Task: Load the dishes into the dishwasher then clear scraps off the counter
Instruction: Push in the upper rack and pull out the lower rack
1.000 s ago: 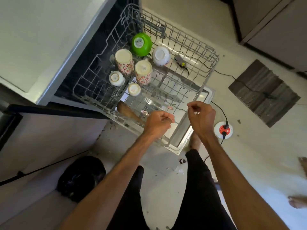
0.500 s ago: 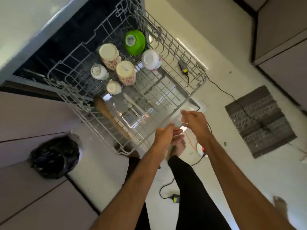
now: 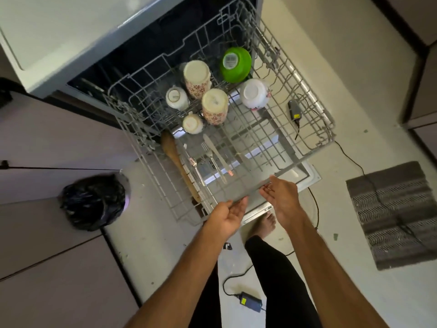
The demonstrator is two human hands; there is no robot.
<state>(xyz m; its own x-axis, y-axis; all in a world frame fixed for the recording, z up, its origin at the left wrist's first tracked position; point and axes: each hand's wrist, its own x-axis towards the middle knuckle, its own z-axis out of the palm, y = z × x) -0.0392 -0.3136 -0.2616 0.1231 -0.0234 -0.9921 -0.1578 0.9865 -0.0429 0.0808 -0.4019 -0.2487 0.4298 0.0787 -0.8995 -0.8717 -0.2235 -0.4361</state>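
The grey wire dishwasher rack (image 3: 307, 159) is pulled out over the open door. It holds an upturned green bowl (image 3: 235, 64), a white bowl (image 3: 254, 93), two flowered cups (image 3: 197, 78), two small white cups (image 3: 176, 98), a wooden spoon (image 3: 176, 159), a fork and a knife (image 3: 216, 155). My left hand (image 3: 230, 215) lies palm-up with straight fingers under the rack's front rail. My right hand (image 3: 281, 197) touches the same rail with relaxed fingers. Neither hand holds anything.
The white counter (image 3: 59, 31) lies above the dishwasher at top left. A black bin bag (image 3: 93, 201) sits on the floor at left. Cables and a power adapter (image 3: 250, 301) lie by my feet. A grey mat (image 3: 397, 211) covers the floor at right.
Both hands have uncurled from fists and now lie open at the rack's front rail. The camera has tilted, so the rack sits higher and larger in view.
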